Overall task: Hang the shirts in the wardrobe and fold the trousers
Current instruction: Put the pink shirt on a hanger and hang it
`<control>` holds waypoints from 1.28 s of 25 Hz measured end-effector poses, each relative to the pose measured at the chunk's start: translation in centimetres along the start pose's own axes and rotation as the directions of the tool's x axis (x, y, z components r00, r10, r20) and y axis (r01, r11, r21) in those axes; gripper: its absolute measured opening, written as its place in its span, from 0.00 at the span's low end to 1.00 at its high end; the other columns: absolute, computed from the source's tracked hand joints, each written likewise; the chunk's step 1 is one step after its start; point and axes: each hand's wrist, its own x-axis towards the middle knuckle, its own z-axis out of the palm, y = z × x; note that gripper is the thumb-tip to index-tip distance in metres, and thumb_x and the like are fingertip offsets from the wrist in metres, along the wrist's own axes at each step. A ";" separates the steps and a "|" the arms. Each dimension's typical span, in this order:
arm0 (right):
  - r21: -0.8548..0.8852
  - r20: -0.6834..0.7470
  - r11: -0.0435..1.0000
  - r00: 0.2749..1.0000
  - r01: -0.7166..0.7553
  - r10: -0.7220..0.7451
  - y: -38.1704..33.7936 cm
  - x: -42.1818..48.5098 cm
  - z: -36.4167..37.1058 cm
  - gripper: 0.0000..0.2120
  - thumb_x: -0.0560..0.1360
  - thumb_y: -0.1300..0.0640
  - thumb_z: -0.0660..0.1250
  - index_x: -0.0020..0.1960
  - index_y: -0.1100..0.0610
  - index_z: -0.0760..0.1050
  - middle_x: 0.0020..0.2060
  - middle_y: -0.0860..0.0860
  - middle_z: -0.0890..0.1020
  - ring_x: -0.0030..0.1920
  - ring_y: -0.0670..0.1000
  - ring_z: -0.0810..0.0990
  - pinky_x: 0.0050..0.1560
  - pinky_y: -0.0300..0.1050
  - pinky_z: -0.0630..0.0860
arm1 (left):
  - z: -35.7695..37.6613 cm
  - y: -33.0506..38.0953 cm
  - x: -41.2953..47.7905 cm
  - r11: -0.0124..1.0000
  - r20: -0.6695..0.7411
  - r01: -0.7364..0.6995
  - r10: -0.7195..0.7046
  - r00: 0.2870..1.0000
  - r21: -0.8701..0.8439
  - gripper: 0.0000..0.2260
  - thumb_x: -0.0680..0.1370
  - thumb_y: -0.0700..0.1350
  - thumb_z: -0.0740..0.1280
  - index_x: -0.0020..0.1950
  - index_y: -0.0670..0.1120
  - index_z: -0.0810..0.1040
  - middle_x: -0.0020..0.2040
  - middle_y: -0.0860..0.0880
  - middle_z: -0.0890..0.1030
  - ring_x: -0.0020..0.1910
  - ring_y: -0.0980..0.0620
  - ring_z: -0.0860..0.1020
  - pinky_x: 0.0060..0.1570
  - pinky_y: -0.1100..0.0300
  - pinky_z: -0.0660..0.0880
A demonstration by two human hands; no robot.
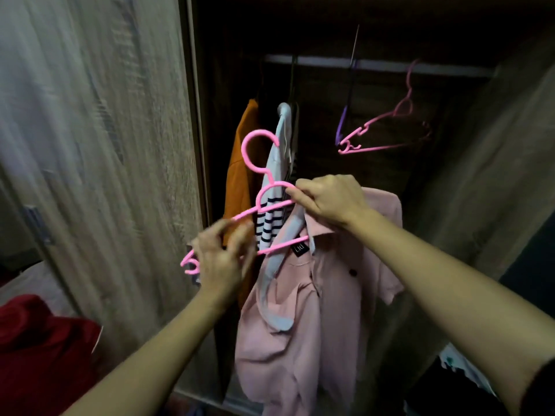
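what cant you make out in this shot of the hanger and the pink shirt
All in the head view:
- Left hand: blurred by motion, so which fingers hold the pink hanger is unclear.
- Hanger's right end: hidden under the right hand and the pink shirt collar.
- Shirt label: too small to read.
- How the orange garment hangs from the rail: lost in shadow.
- Red cloth: cut off by the left edge.
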 end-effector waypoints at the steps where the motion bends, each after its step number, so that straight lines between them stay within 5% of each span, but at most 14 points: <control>1: 0.009 -0.004 1.000 1.000 -0.022 0.022 0.1 0.3 -0.4 0.27 0.74 0.36 0.44 0.41 0.53 0.75 0.35 0.53 0.83 0.38 0.60 0.82 0.31 0.43 0.63 | 0.2 1.4 -1.8 1.000 0.069 -0.013 0.015 0.998 -0.027 0.13 0.75 0.53 0.61 0.59 0.53 0.72 0.59 0.43 0.68 0.55 0.43 0.69 0.51 0.51 0.67; 3: 0.023 -0.050 0.999 0.998 -0.048 0.049 0.4 0.7 -1.3 0.27 0.74 0.36 0.44 0.42 0.53 0.75 0.36 0.53 0.83 0.39 0.60 0.81 0.31 0.43 0.63 | 0.9 2.8 -5.7 0.994 0.347 0.105 -0.113 0.931 0.042 0.17 0.71 0.56 0.61 0.59 0.57 0.73 0.63 0.44 0.66 0.58 0.42 0.67 0.53 0.47 0.67; 5: 0.041 -0.088 0.998 0.995 -0.051 0.055 0.8 0.7 -2.2 0.27 0.74 0.35 0.46 0.43 0.52 0.76 0.35 0.52 0.83 0.39 0.59 0.81 0.31 0.44 0.65 | 1.1 1.8 -6.6 0.911 0.613 0.412 -0.340 0.713 0.026 0.22 0.67 0.58 0.59 0.60 0.61 0.72 0.63 0.46 0.67 0.60 0.45 0.67 0.59 0.47 0.68; 7: 0.087 -0.104 0.996 0.994 -0.029 0.038 1.6 -0.1 -2.7 0.25 0.74 0.36 0.49 0.45 0.51 0.79 0.34 0.50 0.82 0.39 0.57 0.82 0.31 0.44 0.68 | 0.7 0.1 -5.2 0.730 0.777 0.645 -0.262 0.572 -0.228 0.22 0.66 0.56 0.62 0.60 0.61 0.73 0.60 0.53 0.74 0.58 0.56 0.73 0.60 0.59 0.69; 9: 0.121 -0.148 0.993 0.989 0.000 0.018 2.7 -1.5 -2.8 0.23 0.75 0.38 0.53 0.45 0.50 0.81 0.33 0.50 0.82 0.37 0.56 0.82 0.30 0.45 0.72 | -0.7 -1.7 -2.8 0.496 0.796 0.796 -0.293 0.530 -0.348 0.15 0.68 0.43 0.70 0.52 0.57 0.80 0.49 0.57 0.82 0.46 0.60 0.79 0.46 0.63 0.76; 11: 0.093 -0.194 0.995 0.981 0.022 -0.003 4.1 -2.8 -2.4 0.22 0.76 0.39 0.55 0.45 0.50 0.83 0.30 0.50 0.81 0.33 0.55 0.82 0.27 0.46 0.73 | -1.9 -3.6 -0.9 0.435 0.775 0.839 -0.385 0.501 -0.326 0.15 0.69 0.32 0.70 0.42 0.53 0.85 0.34 0.54 0.83 0.32 0.58 0.79 0.29 0.65 0.75; 15: 0.023 -0.220 1.000 0.976 0.008 -0.003 5.9 -4.5 -1.5 0.26 0.79 0.39 0.49 0.42 0.51 0.82 0.27 0.51 0.78 0.29 0.56 0.79 0.24 0.45 0.72 | -4.0 -5.8 3.5 0.573 0.820 0.769 -0.270 0.505 -0.285 0.12 0.71 0.26 0.66 0.43 0.41 0.83 0.26 0.52 0.79 0.25 0.61 0.74 0.25 0.69 0.71; 20: 0.007 -0.233 0.999 0.971 0.051 -0.048 5.9 -6.6 -0.9 0.27 0.80 0.41 0.49 0.45 0.52 0.83 0.26 0.51 0.77 0.26 0.55 0.79 0.20 0.43 0.72 | -5.4 -8.0 6.8 0.731 0.780 0.649 -0.273 0.563 -0.212 0.18 0.70 0.30 0.69 0.42 0.55 0.85 0.31 0.54 0.80 0.29 0.58 0.72 0.29 0.70 0.70; 24: 0.054 -0.091 0.986 0.983 -0.157 0.161 1.7 -5.5 0.0 0.28 0.75 0.35 0.46 0.43 0.50 0.79 0.34 0.51 0.79 0.35 0.59 0.81 0.28 0.48 0.74 | -4.9 -4.5 8.6 0.904 0.438 0.426 -0.377 0.816 -0.015 0.08 0.67 0.37 0.69 0.37 0.49 0.85 0.31 0.54 0.79 0.31 0.55 0.76 0.33 0.69 0.67; 28: 0.216 0.004 0.923 0.946 -0.318 0.325 -0.2 -3.4 -0.4 0.26 0.72 0.34 0.48 0.40 0.52 0.76 0.34 0.48 0.77 0.41 0.54 0.79 0.37 0.48 0.74 | -4.6 0.6 9.5 0.995 0.268 0.064 -0.040 0.963 -0.081 0.11 0.68 0.44 0.62 0.39 0.42 0.83 0.34 0.42 0.75 0.30 0.42 0.76 0.31 0.58 0.66; 30: 0.292 -0.026 0.886 0.923 -0.361 0.385 0.7 -2.9 -1.1 0.23 0.74 0.36 0.52 0.38 0.50 0.76 0.32 0.48 0.77 0.40 0.53 0.80 0.37 0.46 0.72 | -4.9 3.3 7.7 0.974 0.292 -0.198 0.221 0.930 -0.106 0.11 0.72 0.45 0.61 0.43 0.40 0.80 0.36 0.42 0.75 0.29 0.42 0.76 0.27 0.55 0.71; 32: 0.358 -0.040 0.849 0.903 -0.387 0.429 1.7 -2.9 -1.8 0.19 0.74 0.39 0.56 0.40 0.49 0.79 0.34 0.48 0.81 0.39 0.51 0.80 0.36 0.45 0.71 | -5.5 3.5 7.1 0.962 0.240 -0.268 0.272 0.932 -0.050 0.14 0.75 0.49 0.61 0.51 0.42 0.80 0.41 0.44 0.79 0.34 0.43 0.78 0.29 0.54 0.75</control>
